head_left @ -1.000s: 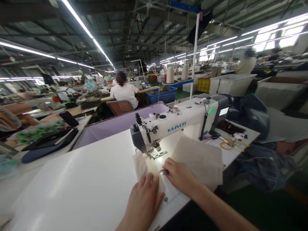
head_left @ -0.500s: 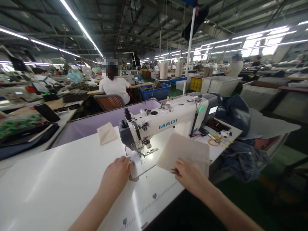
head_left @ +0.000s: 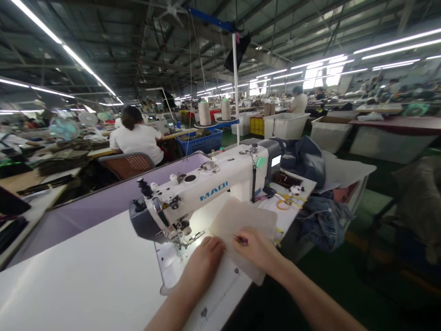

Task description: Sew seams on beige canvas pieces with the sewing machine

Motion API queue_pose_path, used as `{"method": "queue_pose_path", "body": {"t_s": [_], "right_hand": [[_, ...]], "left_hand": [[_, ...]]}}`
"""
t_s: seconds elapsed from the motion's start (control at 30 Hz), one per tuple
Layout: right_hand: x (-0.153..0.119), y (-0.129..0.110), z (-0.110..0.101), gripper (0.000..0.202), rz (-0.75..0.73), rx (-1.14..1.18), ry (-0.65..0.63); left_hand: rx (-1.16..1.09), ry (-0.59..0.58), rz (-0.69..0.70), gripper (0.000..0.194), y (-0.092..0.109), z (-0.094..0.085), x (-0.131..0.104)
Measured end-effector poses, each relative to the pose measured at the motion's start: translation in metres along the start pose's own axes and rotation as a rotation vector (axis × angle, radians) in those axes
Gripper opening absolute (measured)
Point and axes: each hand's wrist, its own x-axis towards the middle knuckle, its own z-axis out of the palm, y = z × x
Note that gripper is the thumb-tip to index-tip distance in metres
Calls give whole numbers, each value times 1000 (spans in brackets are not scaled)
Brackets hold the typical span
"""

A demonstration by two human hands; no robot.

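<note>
A beige fabric panel (head_left: 257,216) with rounded corners lies on the white sewing table, to the right of the needle area. My left hand (head_left: 205,259) is at the panel's left edge, its fingers bent together and touching the cloth; the fingertips are partly hidden. Over the middle of the panel, my right hand (head_left: 257,248) is closed around small dark thread snips (head_left: 242,239), mostly covered by the fingers. A white sewing machine (head_left: 215,188) stands just beyond both hands, its lamp lighting the presser foot (head_left: 181,241).
Scissors and small tools (head_left: 284,201) lie at the table's right end. Denim cloth (head_left: 324,225) hangs beside it. A lilac bin (head_left: 103,193) runs behind the table. Thread cones (head_left: 204,112) stand on a rack. A co-worker in white (head_left: 136,135) sits ahead.
My view has turned right. My left hand has moved from the machine bed to the fabric panel, near my right hand. The small beige piece left of the machine no longer shows.
</note>
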Motion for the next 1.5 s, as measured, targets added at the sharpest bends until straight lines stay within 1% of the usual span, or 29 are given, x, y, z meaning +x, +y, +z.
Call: {"method": "queue_pose_path", "body": {"t_s": [0.07,0.1,0.13,0.17,0.23,0.3,0.37,0.43,0.53,0.63,0.73,0.8,0.87,0.9,0.93,1.0,1.03,1.07,1.1,1.13,1.17,1.2,1.27,1.3,1.33,1.37,1.43,1.5], "right_hand": [[-3,15,-19,19,22,8,83],[-7,23,-29,17,6,28,97],[-11,31,-37,14,-52,58,82],[-15,38,-45,17,-106,82,66],[-24,47,-55,26,-215,83,-51],[-30,49,-59,29,-282,28,-177],[-33,48,-59,29,-306,-63,-255],[-32,45,-58,26,-322,-159,-293],[-27,43,-57,18,-359,-263,-335],[-23,45,-57,17,-351,-255,-346],[-20,52,-55,25,-333,-118,-287],[-18,56,-50,27,-315,-12,-221],[-16,58,-43,23,-282,72,-135],[-15,58,-39,21,-269,110,-77],[-14,58,-36,20,-262,150,-11],[-13,59,-30,20,-280,230,117],[-12,60,-28,21,-292,261,170],[-11,61,-27,23,-297,280,213],[-10,63,-27,26,-293,288,248],[-9,66,-27,31,-280,288,278],[-8,68,-28,35,-264,287,303],[-7,71,-29,38,-252,288,322],[-9,73,-31,37,-269,305,331],[-11,72,-32,35,-299,317,320],[-14,69,-32,34,-341,329,297],[-19,65,-32,33,-390,339,261],[-30,49,-30,31,-508,342,133],[-42,27,-24,30,-625,328,-25]], "left_hand": [[15,48,25,24,-8,0,3],[19,77,26,26,-13,1,3],[23,97,23,28,-17,2,3],[27,113,18,30,-20,3,2],[34,131,7,32,-25,6,1],[35,148,0,32,-28,9,1],[30,163,-6,31,-30,11,1],[24,164,-11,31,-31,12,1],[35,131,-18,32,-31,9,2],[124,64,-49,34,-19,-1,4],[237,41,-128,26,10,-12,7],[203,70,-102,26,32,-15,11],[160,95,-65,43,48,-12,17],[152,88,-64,49,53,-9,21],[159,67,-78,47,55,-6,25],[198,15,-146,29,52,-1,34],[215,11,-185,26,49,0,38],[222,37,-211,29,46,0,41],[214,95,-212,35,44,-2,43],[189,173,-184,42,43,-5,44],[160,257,-127,48,43,-10,42],[133,333,-50,51,44,-15,37],[113,419,111,53,49,-28,18],[124,426,170,54,51,-34,2],[148,411,196,58,52,-39,-18],[175,401,189,62,52,-44,-40],[203,301,157,65,50,-50,-91],[209,248,13,59,46,-52,-141]]}}
